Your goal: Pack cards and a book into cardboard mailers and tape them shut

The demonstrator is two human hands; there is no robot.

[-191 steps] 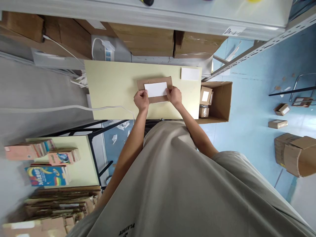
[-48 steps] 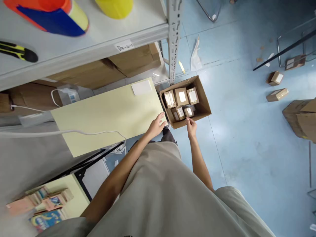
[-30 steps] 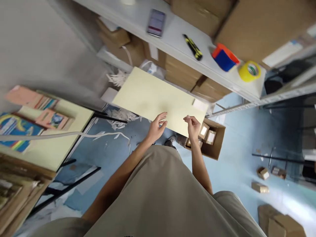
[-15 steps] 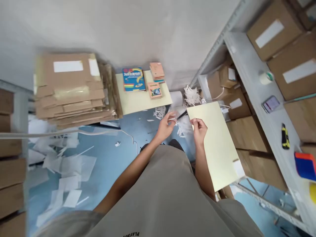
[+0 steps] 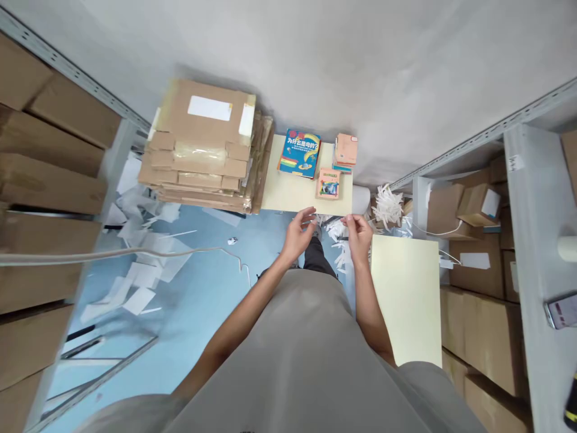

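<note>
Books (image 5: 328, 184) lie on a tabletop (image 5: 293, 197) just ahead of the left hand (image 5: 297, 234), thumb and fingers parted | right hand (image 5: 359, 237) loosely curled, its grip impossible to tell | judged light, fairly stiff, covers perhaps slippery | best held by spine and opposite edge

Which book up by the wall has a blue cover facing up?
The large book beside the cardboard stack. Its cover is blue, while the small front book and the back pile's top book are pinkish orange.
</note>
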